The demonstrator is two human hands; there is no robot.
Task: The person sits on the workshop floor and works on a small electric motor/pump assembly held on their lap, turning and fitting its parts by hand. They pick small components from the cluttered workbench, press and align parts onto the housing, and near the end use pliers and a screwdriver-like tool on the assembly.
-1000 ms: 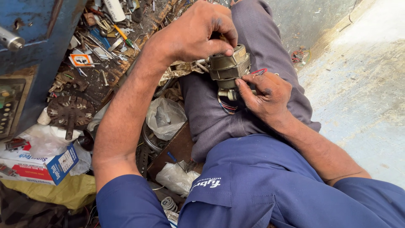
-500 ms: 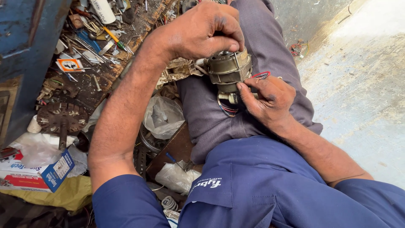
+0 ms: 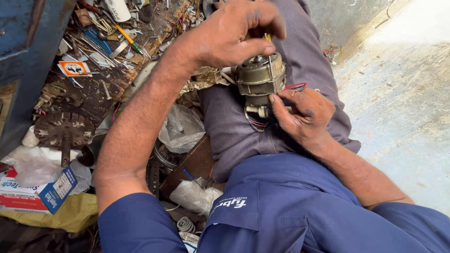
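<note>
Motor: a small brass-coloured motor (image 3: 260, 77) rested on the person's thigh, mid-scene.
Left hand (image 3: 232, 35): fingers curled over the motor's top.
Right hand (image 3: 302, 115): fingers pinched its lower shaft.
Risk: thin coloured wires (image 3: 296, 86) could probably snag and tear if the motor twisted.

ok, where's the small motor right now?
Head view, upper centre: the small motor rests on the person's thigh, between the left hand above and right hand below-right.

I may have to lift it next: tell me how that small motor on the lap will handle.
The motor looks metal-cased, so probably heavy for its size and rigid. Its round body may roll off the thigh. The thin wires look easily snagged.
</note>
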